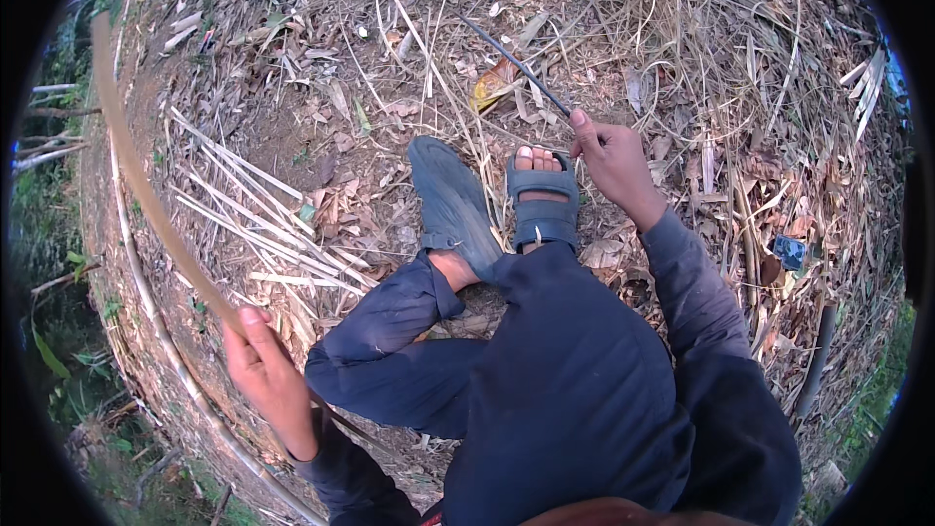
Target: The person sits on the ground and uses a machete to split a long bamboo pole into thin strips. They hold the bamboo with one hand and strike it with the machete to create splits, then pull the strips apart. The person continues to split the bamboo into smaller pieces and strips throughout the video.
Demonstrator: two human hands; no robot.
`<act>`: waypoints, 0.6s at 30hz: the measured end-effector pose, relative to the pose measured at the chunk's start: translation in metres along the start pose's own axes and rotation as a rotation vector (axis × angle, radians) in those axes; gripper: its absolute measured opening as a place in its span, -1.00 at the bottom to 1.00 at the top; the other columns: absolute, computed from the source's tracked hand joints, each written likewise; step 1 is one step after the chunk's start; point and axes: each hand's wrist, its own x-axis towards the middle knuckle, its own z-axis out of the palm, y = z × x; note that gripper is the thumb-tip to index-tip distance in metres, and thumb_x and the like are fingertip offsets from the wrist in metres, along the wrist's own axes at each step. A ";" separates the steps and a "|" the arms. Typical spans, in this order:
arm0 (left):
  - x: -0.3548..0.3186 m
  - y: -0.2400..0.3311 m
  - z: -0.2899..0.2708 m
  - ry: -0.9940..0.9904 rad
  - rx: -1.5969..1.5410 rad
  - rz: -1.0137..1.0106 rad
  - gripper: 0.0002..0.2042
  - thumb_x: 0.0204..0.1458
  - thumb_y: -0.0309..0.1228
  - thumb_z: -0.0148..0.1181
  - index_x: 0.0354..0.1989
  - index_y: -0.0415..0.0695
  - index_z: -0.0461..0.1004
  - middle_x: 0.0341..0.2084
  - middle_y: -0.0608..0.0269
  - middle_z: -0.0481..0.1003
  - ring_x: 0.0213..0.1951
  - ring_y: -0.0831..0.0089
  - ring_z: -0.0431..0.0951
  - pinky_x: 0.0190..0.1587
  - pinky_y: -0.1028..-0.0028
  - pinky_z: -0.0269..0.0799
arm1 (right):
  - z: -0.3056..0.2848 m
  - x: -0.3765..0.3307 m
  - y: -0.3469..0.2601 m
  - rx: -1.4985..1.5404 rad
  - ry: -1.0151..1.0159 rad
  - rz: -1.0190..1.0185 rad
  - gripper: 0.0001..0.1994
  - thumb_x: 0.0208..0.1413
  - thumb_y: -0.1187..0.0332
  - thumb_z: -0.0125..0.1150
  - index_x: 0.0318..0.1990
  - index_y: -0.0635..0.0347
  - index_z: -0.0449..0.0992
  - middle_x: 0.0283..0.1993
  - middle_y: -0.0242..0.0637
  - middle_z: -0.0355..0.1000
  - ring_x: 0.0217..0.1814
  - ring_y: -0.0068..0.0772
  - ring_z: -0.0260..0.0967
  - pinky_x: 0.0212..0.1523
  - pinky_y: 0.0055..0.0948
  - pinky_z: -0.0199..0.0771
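My left hand (263, 370) is closed around the lower end of a long tan bamboo strip (146, 185), which rises in a slight curve toward the upper left and looks smeared by motion. In my right hand (616, 164), out past my right foot, is a knife with a long, narrow dark blade (516, 65). Its tip points to the far left, away from me, and my fingers hide the handle. The blade and the strip are well apart. Between the hands are my bent legs in dark trousers (575, 370) and my feet in grey sandals (453, 200).
Split pale strips (263, 219) lie in a loose pile left of my feet. A long thin pole (175, 351) runs along the left side. Dry leaves and shavings cover the ground, with a yellow leaf (492, 86) ahead and a small blue packet (789, 252) at right.
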 end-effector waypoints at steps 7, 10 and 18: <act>0.135 0.119 -0.202 0.292 -0.306 0.735 -0.73 0.31 -0.36 -0.13 -0.35 -0.30 0.38 -0.56 0.27 0.23 -0.49 0.46 0.21 -0.34 0.44 0.22 | 0.017 -0.031 -0.028 0.180 -0.139 -0.112 -0.45 0.30 -0.06 0.01 -0.43 0.29 0.62 -0.72 -0.22 0.35 -0.68 -0.42 0.29 -0.59 -0.39 0.24; 0.144 0.115 -0.230 -0.200 -0.689 0.679 -0.64 0.25 -0.33 -0.22 -0.16 -0.43 0.40 -0.20 -0.15 0.40 -0.03 -0.01 0.37 0.20 0.00 0.22 | 0.030 -0.031 -0.028 0.525 -0.218 -0.185 -0.45 0.28 -0.06 0.04 -0.49 0.28 0.59 -0.73 -0.38 0.31 -0.67 -0.57 0.28 -0.57 -0.45 0.26; 0.038 -0.025 0.050 -0.423 -1.087 0.016 -0.48 0.37 -0.08 -0.30 0.31 -0.25 0.13 0.03 -0.07 0.39 0.17 -0.01 0.34 0.21 0.06 0.29 | 0.062 -0.003 -0.106 0.798 -0.395 0.156 -0.41 0.09 -0.20 0.25 -0.65 0.18 0.43 -0.75 -0.49 0.24 -0.79 -0.67 0.16 -0.78 -0.58 0.16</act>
